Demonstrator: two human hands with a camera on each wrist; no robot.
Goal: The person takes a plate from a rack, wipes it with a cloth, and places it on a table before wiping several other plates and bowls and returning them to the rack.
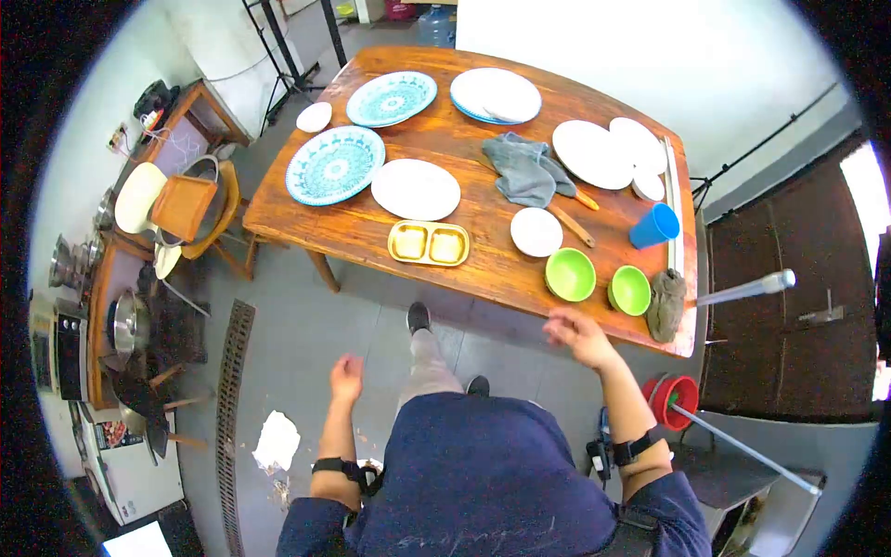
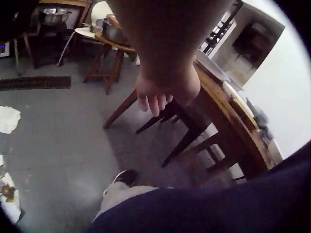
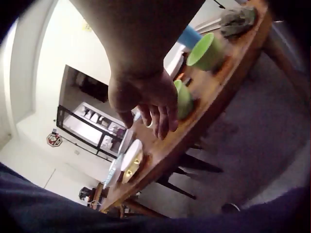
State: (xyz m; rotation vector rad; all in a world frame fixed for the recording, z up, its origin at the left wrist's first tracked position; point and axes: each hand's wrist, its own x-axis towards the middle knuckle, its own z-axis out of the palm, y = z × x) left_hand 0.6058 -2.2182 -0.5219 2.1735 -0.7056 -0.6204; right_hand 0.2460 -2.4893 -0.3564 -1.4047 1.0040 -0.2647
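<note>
My right hand (image 1: pixel 580 336) hovers by the table's front edge, nearest to a green bowl (image 1: pixel 570 275), its fingers loose with nothing in them. A second green bowl (image 1: pixel 629 291) stands to the right, beside a crumpled brown cloth (image 1: pixel 665 306). Lower and to the left, my left hand (image 1: pixel 347 377) hangs over the floor in front of the table, holding nothing; its fingers droop loosely in the left wrist view. Closest to it on the table lies a gold two-compartment tray (image 1: pixel 429 243). A white bowl (image 1: pixel 536 232) and a blue cup (image 1: pixel 654 226) stand behind the green bowls.
On the wooden table (image 1: pixel 492 265) are patterned blue plates (image 1: pixel 335 165), white oval plates (image 1: pixel 416 189) and a grey cloth (image 1: pixel 529 169) by wooden handles (image 1: pixel 570 225). A red bucket (image 1: pixel 672 401) stands at right; a stool (image 1: pixel 227 213) with pans is at left. White paper (image 1: pixel 277 442) lies on the floor.
</note>
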